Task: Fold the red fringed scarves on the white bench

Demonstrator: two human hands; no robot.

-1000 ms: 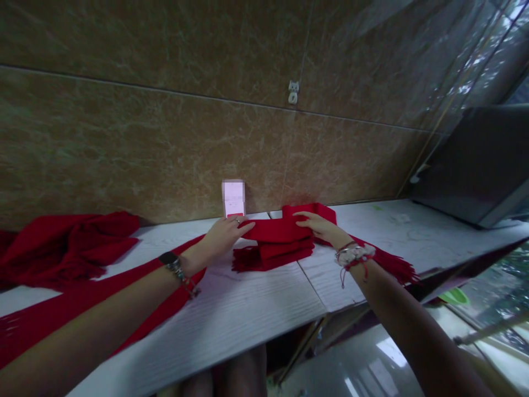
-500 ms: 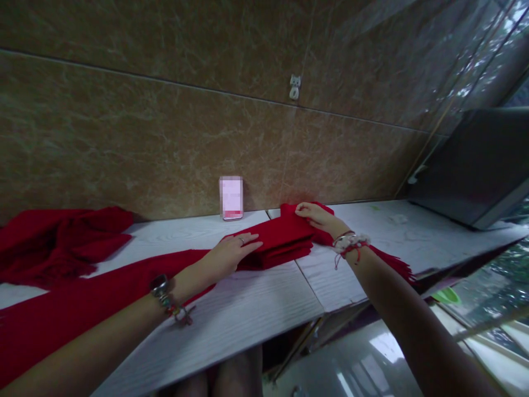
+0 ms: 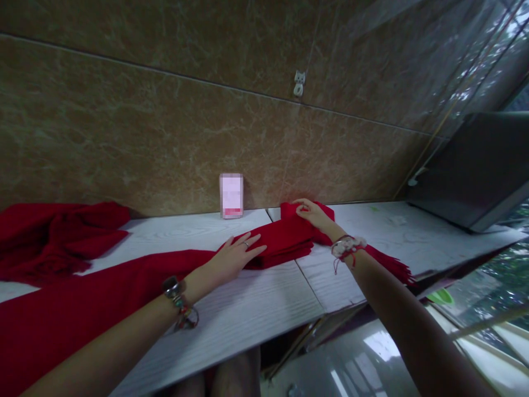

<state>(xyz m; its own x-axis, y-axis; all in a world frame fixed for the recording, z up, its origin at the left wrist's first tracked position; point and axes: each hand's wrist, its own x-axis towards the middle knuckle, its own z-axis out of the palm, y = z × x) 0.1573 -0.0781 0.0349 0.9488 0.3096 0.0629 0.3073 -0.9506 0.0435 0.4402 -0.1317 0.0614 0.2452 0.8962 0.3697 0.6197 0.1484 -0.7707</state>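
A long red scarf (image 3: pixel 285 237) lies across the counter, its middle folded into a layered stack. My left hand (image 3: pixel 237 253), wearing a ring, rests flat on the left end of the stack with fingers spread. Beyond that hand, a wide length of the same cloth runs toward the lower left. My right hand (image 3: pixel 316 216) is over the far right part of the stack, its fingers loosely bent and partly apart, with no cloth visibly gripped. Red fringe (image 3: pixel 392 264) shows on the counter beyond my right wrist.
A second red cloth (image 3: pixel 61 237) lies bunched at the left by the wall. A phone (image 3: pixel 232 196) with a blurred screen leans upright on the brown wall (image 3: pixel 165 138). At the right end of the white counter (image 3: pixel 264 300) stands a dark box-like object (image 3: pixel 475 165).
My left hand has slid slightly right along the scarf, its fingers more spread. My right hand's fingers have loosened and lifted a little. The folded stack looks unchanged.
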